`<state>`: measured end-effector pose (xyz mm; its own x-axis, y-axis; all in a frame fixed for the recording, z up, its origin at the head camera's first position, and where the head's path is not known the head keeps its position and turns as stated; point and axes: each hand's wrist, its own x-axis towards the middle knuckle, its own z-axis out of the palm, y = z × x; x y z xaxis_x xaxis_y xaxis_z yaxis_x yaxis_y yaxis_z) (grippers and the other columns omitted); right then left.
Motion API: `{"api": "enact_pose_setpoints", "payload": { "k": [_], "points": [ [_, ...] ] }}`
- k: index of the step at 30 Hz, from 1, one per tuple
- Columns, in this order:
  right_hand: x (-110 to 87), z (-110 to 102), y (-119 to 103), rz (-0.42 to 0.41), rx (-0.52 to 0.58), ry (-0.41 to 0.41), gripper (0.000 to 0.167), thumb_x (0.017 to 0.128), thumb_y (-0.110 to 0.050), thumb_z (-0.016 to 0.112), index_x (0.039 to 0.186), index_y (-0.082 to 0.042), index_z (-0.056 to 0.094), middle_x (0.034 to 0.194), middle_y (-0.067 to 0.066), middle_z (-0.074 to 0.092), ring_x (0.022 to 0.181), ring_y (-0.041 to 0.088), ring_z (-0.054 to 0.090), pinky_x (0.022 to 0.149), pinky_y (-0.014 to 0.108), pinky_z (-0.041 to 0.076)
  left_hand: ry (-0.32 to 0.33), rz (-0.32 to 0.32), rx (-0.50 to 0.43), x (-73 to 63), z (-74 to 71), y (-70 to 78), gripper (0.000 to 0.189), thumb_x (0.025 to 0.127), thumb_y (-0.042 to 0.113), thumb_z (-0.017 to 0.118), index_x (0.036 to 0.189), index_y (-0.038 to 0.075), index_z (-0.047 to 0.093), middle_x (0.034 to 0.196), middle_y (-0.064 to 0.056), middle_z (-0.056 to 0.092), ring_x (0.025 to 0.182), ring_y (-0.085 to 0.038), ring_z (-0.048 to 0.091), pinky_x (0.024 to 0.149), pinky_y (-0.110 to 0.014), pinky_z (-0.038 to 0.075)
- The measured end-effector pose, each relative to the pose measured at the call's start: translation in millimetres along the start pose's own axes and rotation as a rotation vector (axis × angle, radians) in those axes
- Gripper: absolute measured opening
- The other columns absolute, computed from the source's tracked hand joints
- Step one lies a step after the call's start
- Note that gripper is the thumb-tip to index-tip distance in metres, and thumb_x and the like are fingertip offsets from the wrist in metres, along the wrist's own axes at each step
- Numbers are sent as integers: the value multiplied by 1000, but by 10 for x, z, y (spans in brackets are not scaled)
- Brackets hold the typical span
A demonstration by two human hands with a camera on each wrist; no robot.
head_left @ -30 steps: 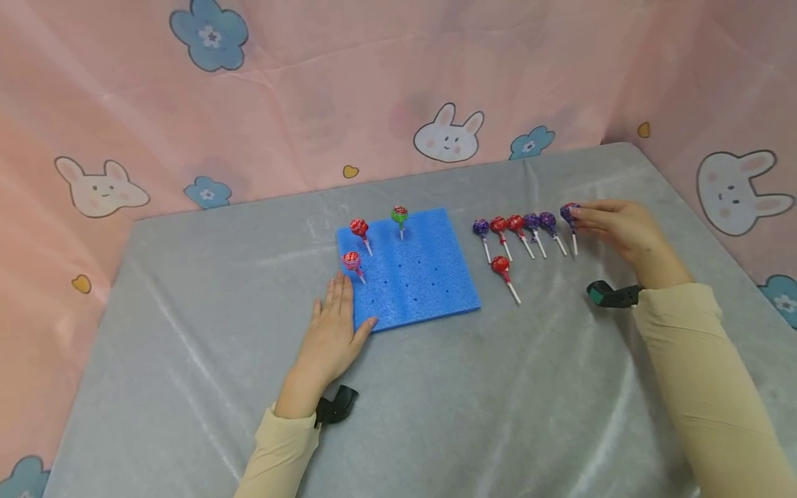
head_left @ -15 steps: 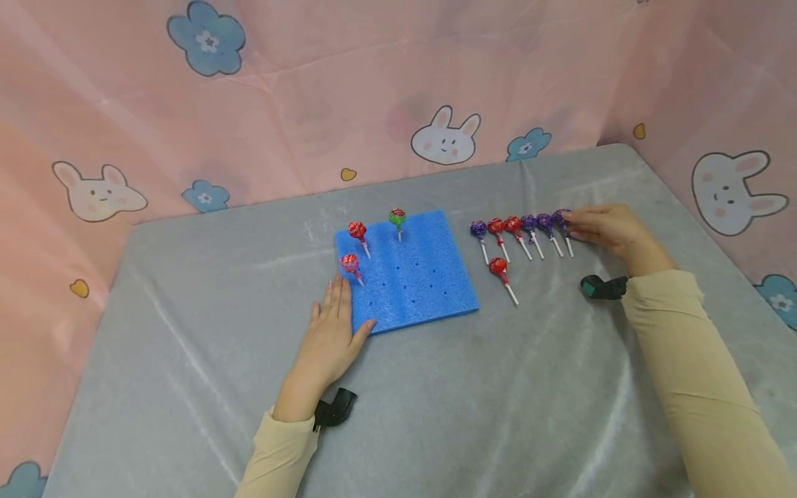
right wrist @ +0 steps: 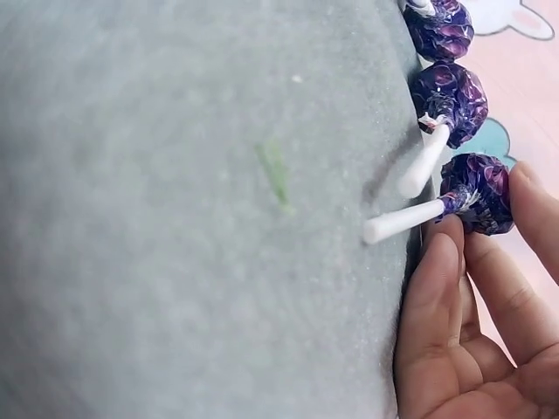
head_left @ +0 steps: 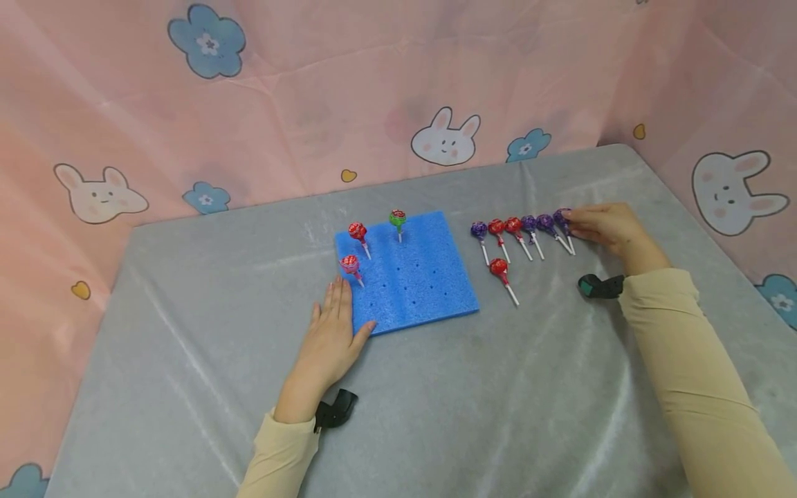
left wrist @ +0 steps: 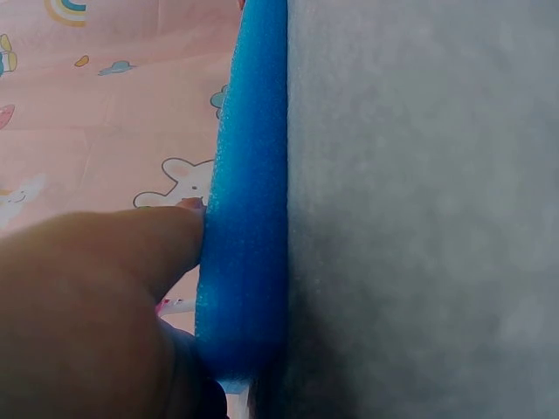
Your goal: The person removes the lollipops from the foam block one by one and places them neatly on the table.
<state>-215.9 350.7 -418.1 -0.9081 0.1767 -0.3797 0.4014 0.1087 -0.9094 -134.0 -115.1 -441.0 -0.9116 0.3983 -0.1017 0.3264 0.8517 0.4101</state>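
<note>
My left hand (head_left: 326, 339) lies with straight fingers along the left edge of a blue foam block (head_left: 429, 249), its thumb at the front edge. In the left wrist view the thumb touches the foam's side (left wrist: 249, 201). A red lollipop (head_left: 358, 231), a pink one (head_left: 350, 264) and a green one (head_left: 398, 218) stand upright in the foam. At the right end of a lollipop row, my right hand (head_left: 610, 225) pinches the head of a purple lollipop (right wrist: 485, 188) between thumb and fingers. Its stick points toward the front, close beside the neighbouring purple lollipop (right wrist: 450, 100).
Left of the held one, the row has purple lollipops (head_left: 478, 229) and red ones (head_left: 496, 226). One red lollipop (head_left: 499, 268) lies in front of them. Small holes dot the foam. A grey cloth (head_left: 486, 408) covers the table, and a pink printed curtain (head_left: 311, 90) hangs behind.
The right hand has shifted left with the purple lollipop, bringing it against the row's end. The neighbouring purple lollipop's stick has swung right. My left hand stays on the foam.
</note>
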Motion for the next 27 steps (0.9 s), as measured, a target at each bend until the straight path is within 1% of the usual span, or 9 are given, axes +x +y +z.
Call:
{"api": "enact_pose_setpoints", "payload": {
  "k": [9, 16, 22, 25, 27],
  "points": [
    [21, 41, 5, -49, -22, 16, 26, 86, -13, 70, 64, -28, 69, 71, -16, 65, 68, -1, 63, 68, 16, 52, 4, 2, -2, -15, 4, -8, 76, 99, 41, 43, 148, -7, 8, 156, -19, 2, 143, -32, 3, 111, -54, 9],
    [36, 54, 29, -74, -75, 39, 26, 85, -15, 71, 64, -29, 67, 70, -17, 64, 68, -2, 63, 67, 16, 52, 4, 0, -2, -16, 0, -11, 76, 99, 41, 43, 147, -8, 8, 156, -19, 2, 143, -32, 3, 111, -54, 10],
    [-4, 58, 37, -103, -68, 41, 26, 85, -14, 71, 65, -30, 67, 71, -18, 63, 69, -3, 63, 68, 15, 52, 7, 0, 5, -7, 8, -14, 76, 99, 41, 43, 148, -7, 8, 156, -19, 2, 143, -32, 4, 111, -54, 10],
    [-41, 57, 39, -117, -82, 71, 25, 85, -16, 71, 65, -31, 66, 71, -18, 63, 68, -3, 63, 67, 15, 52, 8, 0, 6, -3, 6, -6, 77, 99, 41, 43, 148, -7, 9, 156, -19, 2, 143, -32, 4, 111, -53, 10],
    [-72, 53, 36, -118, -115, 112, 25, 86, -19, 71, 66, -33, 65, 69, -19, 63, 67, -3, 63, 66, 14, 50, 9, 0, 9, 2, 6, -3, 77, 99, 41, 43, 148, -7, 9, 156, -19, 3, 143, -32, 4, 111, -53, 10]
  ]
}}
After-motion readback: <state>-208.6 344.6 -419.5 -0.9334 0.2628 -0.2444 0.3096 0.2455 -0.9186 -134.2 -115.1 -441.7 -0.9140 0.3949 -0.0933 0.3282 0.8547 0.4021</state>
